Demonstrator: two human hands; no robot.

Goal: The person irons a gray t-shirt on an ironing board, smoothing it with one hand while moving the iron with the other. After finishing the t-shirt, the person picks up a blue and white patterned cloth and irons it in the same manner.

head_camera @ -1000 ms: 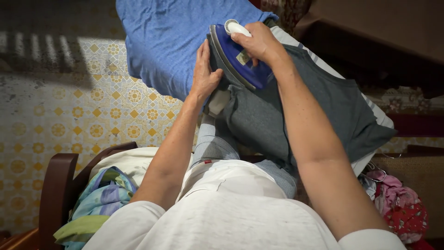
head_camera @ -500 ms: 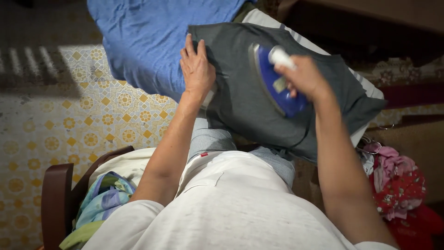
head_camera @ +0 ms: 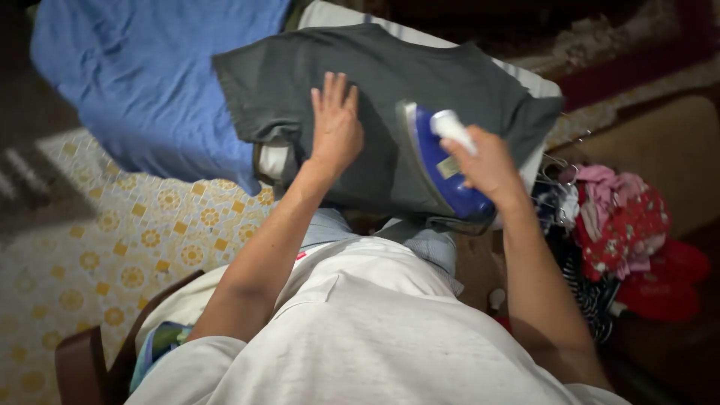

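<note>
A dark grey t-shirt (head_camera: 420, 82) lies spread over a padded board with a white edge (head_camera: 330, 15). My left hand (head_camera: 335, 124) presses flat on the shirt with fingers spread. My right hand (head_camera: 480, 161) grips the white handle of a blue iron (head_camera: 439, 169), which rests on the shirt's near right part. A blue cloth (head_camera: 142, 82) hangs off the board's left end.
A pile of red and pink clothes with hangers (head_camera: 615, 217) sits at the right. Yellow patterned floor tiles (head_camera: 112, 247) lie at the left. A dark wooden chair (head_camera: 82, 360) holding folded fabric (head_camera: 161, 341) stands at the lower left.
The iron has slid from the shirt's left edge across to its right and nearer to me. My left hand has shifted from the edge onto the shirt's middle. The view has panned right.
</note>
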